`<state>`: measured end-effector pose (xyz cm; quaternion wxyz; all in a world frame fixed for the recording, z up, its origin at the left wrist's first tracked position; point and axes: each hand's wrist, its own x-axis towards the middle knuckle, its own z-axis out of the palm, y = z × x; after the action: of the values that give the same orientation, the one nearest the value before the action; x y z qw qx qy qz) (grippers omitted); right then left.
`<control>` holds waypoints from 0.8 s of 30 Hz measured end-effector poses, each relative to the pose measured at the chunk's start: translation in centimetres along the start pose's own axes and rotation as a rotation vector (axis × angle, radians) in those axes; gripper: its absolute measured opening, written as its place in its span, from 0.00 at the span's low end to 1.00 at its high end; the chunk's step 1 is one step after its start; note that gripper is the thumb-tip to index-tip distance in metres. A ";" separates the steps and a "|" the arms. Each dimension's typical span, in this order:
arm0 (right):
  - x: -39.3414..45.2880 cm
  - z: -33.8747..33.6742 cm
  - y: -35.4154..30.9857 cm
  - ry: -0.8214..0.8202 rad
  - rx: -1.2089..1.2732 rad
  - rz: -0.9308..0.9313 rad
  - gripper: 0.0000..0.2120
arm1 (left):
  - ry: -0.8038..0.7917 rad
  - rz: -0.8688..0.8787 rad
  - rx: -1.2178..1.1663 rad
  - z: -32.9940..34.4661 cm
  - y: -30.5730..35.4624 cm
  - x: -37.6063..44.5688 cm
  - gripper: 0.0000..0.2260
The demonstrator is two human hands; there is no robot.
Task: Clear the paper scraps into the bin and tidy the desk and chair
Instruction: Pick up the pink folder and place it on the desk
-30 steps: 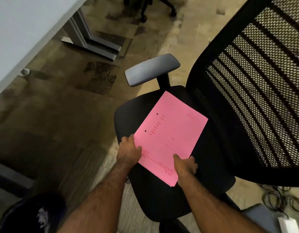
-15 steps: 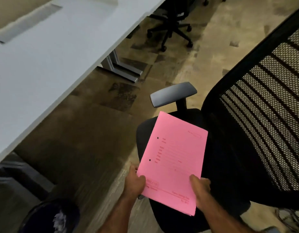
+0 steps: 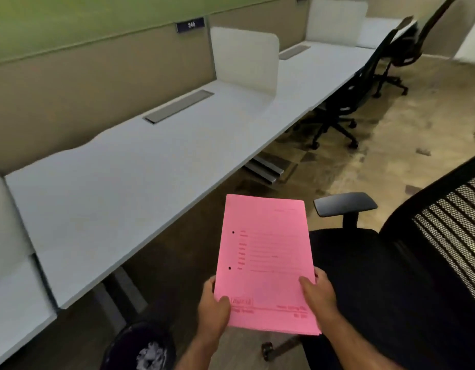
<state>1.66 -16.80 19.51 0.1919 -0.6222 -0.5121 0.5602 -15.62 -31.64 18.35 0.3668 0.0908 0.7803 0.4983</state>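
Stretching from nine o'clock up toward one o'clock, the long white counter [image 3: 140, 180] took most of the view, its top bare apart from a grey cable flap [image 3: 178, 106] and white dividers [image 3: 245, 58]. At four o'clock stood the black mesh chair [image 3: 407, 284], its seat empty and its armrest [image 3: 345, 207] just right of the papers. At six o'clock, low on the floor and below the left forearm, sat the dark bin [image 3: 140, 348] with crumpled white scraps [image 3: 148, 355] inside.

The pink sheaf of papers [image 3: 265, 263] was held in the air at the centre, clear of both seat and counter. The left hand [image 3: 213, 308] gripped its lower left corner, thumb on top; the right hand [image 3: 319, 292] pinched the lower right edge, thumb likewise over the sheet.

The step looked like setting the sheaf on the counter at ten o'clock. Doing it well would mean keeping both grips even so the sheets stay squared, lowering the far edge first, then sliding the stack flat and parallel to the counter's front edge, before pushing the chair in.
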 end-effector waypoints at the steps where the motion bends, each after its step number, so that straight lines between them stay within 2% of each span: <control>1: -0.6 0.9 -1.1 -0.023 -0.016 -0.037 0.16 | -0.006 -0.001 -0.027 -1.4 0.5 -0.1 0.22; 9: -3.3 7.7 -10.3 -0.184 -0.203 -0.335 0.13 | 0.084 0.098 -0.158 -10.1 4.9 -0.2 0.24; 13: -3.3 10.6 -15.0 -0.257 -0.287 -0.447 0.08 | 0.105 0.147 -0.240 -12.6 7.6 1.2 0.18; 15: -2.7 12.0 -17.2 -0.251 -0.358 -0.523 0.10 | 0.140 0.150 -0.267 -13.5 9.0 2.6 0.16; 18: -0.8 14.5 -20.4 -0.293 -0.425 -0.590 0.17 | 0.210 0.136 -0.310 -14.7 10.6 5.4 0.19; 24: 5.8 21.5 -26.4 -0.390 -0.493 -0.602 0.29 | 0.341 0.086 -0.356 -16.9 14.1 13.5 0.21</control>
<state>-29.54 -8.49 31.62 0.0920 -0.3551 -0.8158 0.4471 -39.65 -29.94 27.71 0.2186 -0.0274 0.7262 0.6512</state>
